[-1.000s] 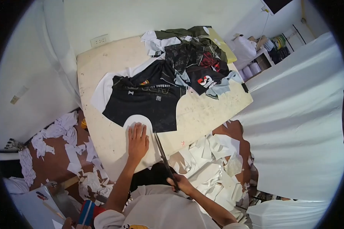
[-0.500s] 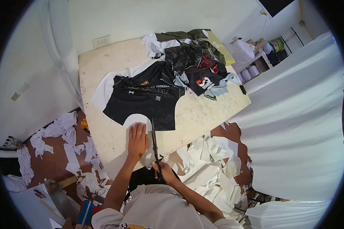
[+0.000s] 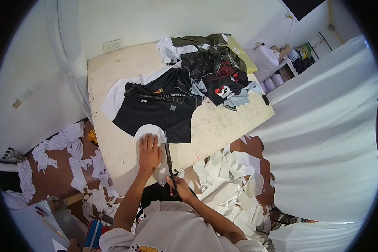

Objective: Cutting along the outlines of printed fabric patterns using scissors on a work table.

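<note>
A black printed shirt panel (image 3: 155, 113) lies spread on the table, with white fabric along its far left side. My left hand (image 3: 150, 153) rests flat, fingers stretched out, on the rounded white piece (image 3: 149, 129) at the panel's near edge. Wrapped round the handles of long dark scissors (image 3: 169, 157) is my right hand (image 3: 179, 187), by the table's near edge. Their blades point away from me and reach the black fabric just right of the white piece. How far apart the blades are is hard to see.
A pale wooden table (image 3: 222, 128) carries a heap of dark and white garments (image 3: 214, 63) at its far right. White scraps (image 3: 227, 189) pile up by its near right side, and more scraps (image 3: 98, 168) litter the floor at left. A white curtain (image 3: 319, 147) hangs at right.
The scissors' tips have shifted slightly to the left against the black panel. My left hand stays almost in place on the white piece.
</note>
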Motion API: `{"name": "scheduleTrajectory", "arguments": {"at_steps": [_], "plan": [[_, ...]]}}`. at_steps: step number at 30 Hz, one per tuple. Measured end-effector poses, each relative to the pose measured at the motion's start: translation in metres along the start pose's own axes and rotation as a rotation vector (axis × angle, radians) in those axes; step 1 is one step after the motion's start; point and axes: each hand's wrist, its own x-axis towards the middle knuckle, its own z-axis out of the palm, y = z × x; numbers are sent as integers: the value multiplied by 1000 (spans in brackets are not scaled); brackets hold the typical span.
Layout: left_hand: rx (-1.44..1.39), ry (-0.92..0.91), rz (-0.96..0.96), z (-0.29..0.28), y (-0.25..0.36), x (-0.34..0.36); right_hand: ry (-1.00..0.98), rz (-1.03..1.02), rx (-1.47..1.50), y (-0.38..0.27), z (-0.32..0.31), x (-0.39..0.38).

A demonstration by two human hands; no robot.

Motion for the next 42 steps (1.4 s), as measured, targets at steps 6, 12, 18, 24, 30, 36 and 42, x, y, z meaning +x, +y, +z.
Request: {"name": "scheduleTrajectory", "arguments": {"at_steps": [6,12,18,24,30,36,42], "plan": [[-25,26,-12,-1,1,0,-1,7,47,1,5,3],[-36,53,-3,-1,0,0,4,13,41,-2,1,4],[-42,71,1,-6,2,1,54,-4,-30,-4,-2,-8],[-29,61,63,-6,1,3,67,43,-116,-5,-8,-15],[-1,45,113,-2,1,0,49,29,-125,-2,-13,-13],[-59,47,107,-1,-1,-3,6,31,-131,-14,-24,-17],[-72,49,116,-1,0,-3,-15,60,-119,-18,-31,-3]]}}
